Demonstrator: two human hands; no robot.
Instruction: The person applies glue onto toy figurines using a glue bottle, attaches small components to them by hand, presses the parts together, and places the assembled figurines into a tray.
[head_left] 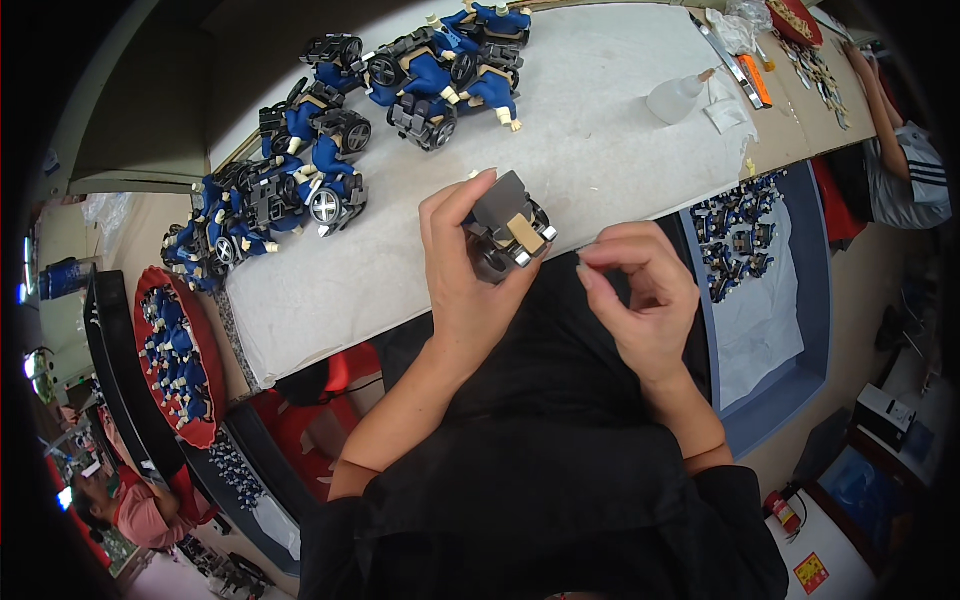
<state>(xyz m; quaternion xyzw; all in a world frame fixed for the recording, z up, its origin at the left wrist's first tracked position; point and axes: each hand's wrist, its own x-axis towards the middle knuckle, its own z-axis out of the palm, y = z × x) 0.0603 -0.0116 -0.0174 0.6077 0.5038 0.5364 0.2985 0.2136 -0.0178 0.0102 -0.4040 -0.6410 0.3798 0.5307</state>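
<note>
- The left hand [462,268] was wrapped around a small dark grey toy vehicle [508,232], holding it just above the near edge of the white-topped table [600,150]
- The right hand [640,290] hovered just beside it, thumb and forefinger pinched together; whether anything sat between them I could not tell
- Finished blue toy figures on wheels [330,150] lay heaped at the table's far left
- A blue bin [790,330] of parts stood to the right

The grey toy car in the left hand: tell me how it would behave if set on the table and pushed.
The grey toy car has round wheels, so it would probably roll rather than skid. It looks like hard plastic, likely stiff and light, since the left hand holds it by the fingers alone. The white table cover looks soft, which may slow it.
</note>
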